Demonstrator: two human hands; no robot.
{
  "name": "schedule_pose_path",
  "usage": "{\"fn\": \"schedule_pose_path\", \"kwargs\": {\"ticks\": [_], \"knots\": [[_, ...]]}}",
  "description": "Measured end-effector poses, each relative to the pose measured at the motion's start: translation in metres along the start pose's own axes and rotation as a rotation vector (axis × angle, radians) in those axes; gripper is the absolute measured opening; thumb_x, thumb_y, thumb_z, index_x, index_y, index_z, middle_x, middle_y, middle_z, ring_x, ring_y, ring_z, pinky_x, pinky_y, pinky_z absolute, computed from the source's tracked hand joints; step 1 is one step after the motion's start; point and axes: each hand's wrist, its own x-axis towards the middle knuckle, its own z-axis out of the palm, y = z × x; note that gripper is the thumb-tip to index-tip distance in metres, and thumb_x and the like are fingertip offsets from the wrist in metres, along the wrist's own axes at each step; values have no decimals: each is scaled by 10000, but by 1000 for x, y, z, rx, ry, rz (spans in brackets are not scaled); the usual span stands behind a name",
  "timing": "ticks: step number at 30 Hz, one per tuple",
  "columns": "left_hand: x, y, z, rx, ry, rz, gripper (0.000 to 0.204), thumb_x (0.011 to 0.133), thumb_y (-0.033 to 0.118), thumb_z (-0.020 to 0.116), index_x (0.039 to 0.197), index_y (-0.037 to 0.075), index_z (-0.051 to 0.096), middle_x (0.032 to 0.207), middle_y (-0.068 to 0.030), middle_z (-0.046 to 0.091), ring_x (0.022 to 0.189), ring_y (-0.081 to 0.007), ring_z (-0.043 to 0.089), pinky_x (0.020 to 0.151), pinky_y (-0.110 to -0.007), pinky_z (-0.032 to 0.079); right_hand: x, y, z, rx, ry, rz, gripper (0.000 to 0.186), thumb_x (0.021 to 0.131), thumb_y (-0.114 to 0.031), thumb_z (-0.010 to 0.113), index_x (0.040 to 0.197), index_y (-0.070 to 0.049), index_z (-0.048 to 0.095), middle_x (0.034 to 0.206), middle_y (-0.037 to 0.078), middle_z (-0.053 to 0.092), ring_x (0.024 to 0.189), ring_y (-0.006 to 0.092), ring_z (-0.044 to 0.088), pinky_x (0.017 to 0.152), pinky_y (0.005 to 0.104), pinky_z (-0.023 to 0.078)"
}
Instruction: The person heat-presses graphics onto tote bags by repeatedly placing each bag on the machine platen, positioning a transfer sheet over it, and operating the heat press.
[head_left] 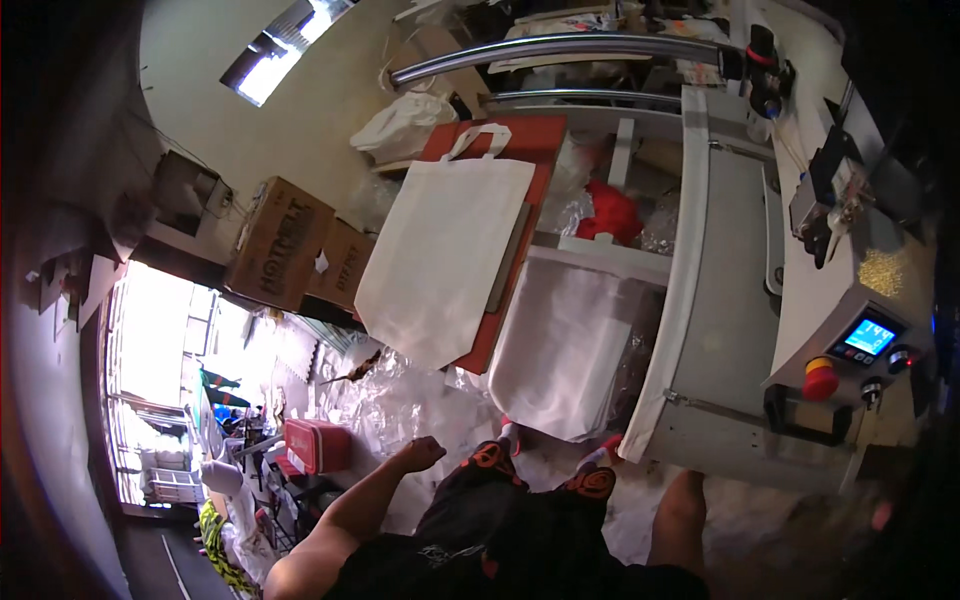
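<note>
Two bare hands hang low: left hand (420,452) fisted, empty, right hand hidden past forearm (680,510), fingers untellable; white tote bag (445,255) lies center frame on red board (520,200); probably square it flat first.

Brown cardboard boxes (290,245) by the wall, red case (318,445) on the floor, grey machine control panel (858,345) with lit screen

The left hand (420,453) hangs closed and empty in open air, with crinkled plastic sheeting (395,400) beyond its knuckles and a red case (317,445) to its outer side. Farther ahead, a white tote bag (445,255) on a red board (520,200) blocks the way. Across the body, a stack of white bags (560,350) and the grey machine (720,300) close off the inner side.
</note>
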Motion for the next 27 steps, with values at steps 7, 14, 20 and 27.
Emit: {"fn": "schedule_pose_path", "kwargs": {"ticks": [7,14,20,27], "knots": [[6,6,11,243,-187,146,583,865,573,586,1019,21,691,1010,-184,707,988,-316,677,902,-415,513,-8,5,-7,88,102,26,403,901,-339,638,1156,-27,619,1114,174,650,1045,355,612,858,482,491],[-2,-36,14,5,-94,244,295,927,314,633,935,21,660,879,-130,701,854,-239,677,792,-366,530,-22,3,-15,105,283,-36,403,891,-337,652,1148,-29,619,1087,168,658,1021,351,621,839,475,500],[43,9,-7,19,-143,345,253,925,263,633,951,11,647,904,-119,701,848,-216,684,790,-348,533,-33,31,-36,103,793,-164,403,882,-336,665,1142,-31,619,1063,162,665,1000,348,629,823,469,507],[86,46,-7,-96,-208,874,415,905,326,662,1219,65,589,1166,-171,631,1005,-294,661,858,-390,532,-309,-104,-75,801,-325,-392,176,913,-201,671,992,-68,589,816,23,609,668,109,586,580,302,500]]}}
